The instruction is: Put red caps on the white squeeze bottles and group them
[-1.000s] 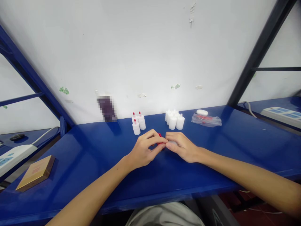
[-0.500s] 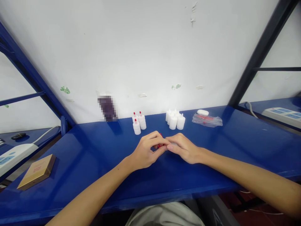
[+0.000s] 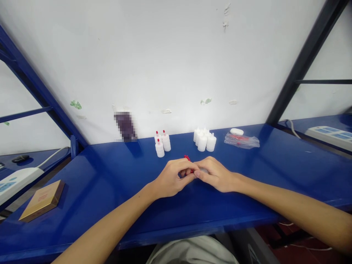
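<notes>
As we look forward and down, the white wall (image 3: 165,62) takes the most room before us, with some torn marks on it. Against it stands the blue table (image 3: 115,198), at which we work. Our two forearms come in from both sides, and our hands meet over the middle of this table. Our left hand (image 3: 172,179) is narrow, its thumb and forefinger bent near to each other, and their tips touch our right hand (image 3: 217,175). Our right hand is curled around a pale thing (image 3: 204,170), mostly hidden by the fingers. On our left lies a gold box (image 3: 42,200), flat and near the table's edge. Beyond our right hand, near the wall, rests a clear plastic bag (image 3: 242,140) with something red inside. Six or so plain white bottles (image 3: 202,142) stand upright, close together. Further left, three red-tipped bottles (image 3: 160,149) make their own small group. Just behind the bag lies a white oval object (image 3: 237,131). Smallest are the red pieces (image 3: 187,157), at and just beyond our left fingers; we cannot tell if this hand grips them.
</notes>
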Demonstrator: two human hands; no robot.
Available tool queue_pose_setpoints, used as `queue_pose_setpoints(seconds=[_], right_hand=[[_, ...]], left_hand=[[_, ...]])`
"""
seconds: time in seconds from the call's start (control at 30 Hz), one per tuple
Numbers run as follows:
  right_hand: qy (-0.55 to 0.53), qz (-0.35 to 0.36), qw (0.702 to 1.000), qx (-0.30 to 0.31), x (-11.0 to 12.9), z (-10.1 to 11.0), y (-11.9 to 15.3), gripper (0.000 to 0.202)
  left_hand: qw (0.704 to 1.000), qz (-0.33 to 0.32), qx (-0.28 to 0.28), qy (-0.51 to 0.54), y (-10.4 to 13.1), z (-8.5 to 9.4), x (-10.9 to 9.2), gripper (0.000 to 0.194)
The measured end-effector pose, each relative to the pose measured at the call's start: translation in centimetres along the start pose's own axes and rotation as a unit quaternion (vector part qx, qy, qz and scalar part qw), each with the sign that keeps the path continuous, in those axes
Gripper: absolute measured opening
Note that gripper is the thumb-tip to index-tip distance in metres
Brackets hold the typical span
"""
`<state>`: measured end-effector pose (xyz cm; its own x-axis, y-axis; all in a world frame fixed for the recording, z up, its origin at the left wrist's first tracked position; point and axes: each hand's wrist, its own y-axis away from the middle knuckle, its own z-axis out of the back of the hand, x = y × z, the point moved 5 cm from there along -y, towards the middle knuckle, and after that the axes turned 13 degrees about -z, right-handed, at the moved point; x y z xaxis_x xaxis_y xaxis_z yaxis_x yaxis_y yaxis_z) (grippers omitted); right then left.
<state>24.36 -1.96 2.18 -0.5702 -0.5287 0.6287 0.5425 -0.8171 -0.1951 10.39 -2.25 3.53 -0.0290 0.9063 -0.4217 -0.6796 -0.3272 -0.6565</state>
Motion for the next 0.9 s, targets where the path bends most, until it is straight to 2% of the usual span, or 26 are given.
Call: queue_pose_setpoints(seconds=[0.13,0.23,0.27,0.33,0.43,0.47,0.5,0.57,0.67,0.77,0.9], right_hand=[[-0.013,0.009,1.000,-0.015,0.0,0.0,-0.2,0.058],[-0.050,0.004,0.998,-0.045,-0.4,0.3,-0.4,0.050],[-0.071,0.001,0.996,-0.053,-0.6,0.4,-0.5,0.048],[-0.114,-0.012,0.991,-0.062,-1.1,0.6,-0.6,0.048],[-0.147,-0.038,0.986,-0.070,-1.7,0.8,-0.9,0.050],[-0.146,-0.048,0.985,-0.073,-1.8,0.7,-1.0,0.050],[-0.141,-0.058,0.985,-0.078,-1.8,0.8,-1.1,0.049],[-0.125,-0.082,0.983,-0.103,-1.9,0.8,-1.2,0.045],[-0.106,-0.115,0.976,-0.153,-2.0,1.2,-1.0,0.043],[-0.108,-0.090,0.974,-0.176,-1.8,1.6,-0.5,0.040],[-0.143,-0.045,0.979,-0.140,-1.9,1.5,-0.4,0.033]], left_hand=[[0.998,0.047,0.020,0.034,0.2,-0.4,0.3,0.021],[0.998,0.044,-0.012,0.032,0.2,0.0,0.5,0.019],[0.998,0.039,-0.041,0.020,0.2,0.6,0.6,0.017],[0.989,0.042,-0.137,-0.021,0.3,2.5,1.3,0.016],[0.945,0.091,-0.304,-0.082,1.2,6.8,3.0,0.018],[0.933,0.113,-0.330,-0.089,1.4,8.2,3.8,0.020],[0.927,0.134,-0.339,-0.091,1.7,9.3,4.5,0.021],[0.926,0.175,-0.323,-0.088,2.0,11.0,5.8,0.023],[0.923,0.207,-0.311,-0.095,2.5,12.3,7.0,0.025],[0.926,0.212,-0.298,-0.095,2.6,12.3,7.5,0.028],[0.936,0.217,-0.264,-0.084,2.5,11.5,8.0,0.033]])
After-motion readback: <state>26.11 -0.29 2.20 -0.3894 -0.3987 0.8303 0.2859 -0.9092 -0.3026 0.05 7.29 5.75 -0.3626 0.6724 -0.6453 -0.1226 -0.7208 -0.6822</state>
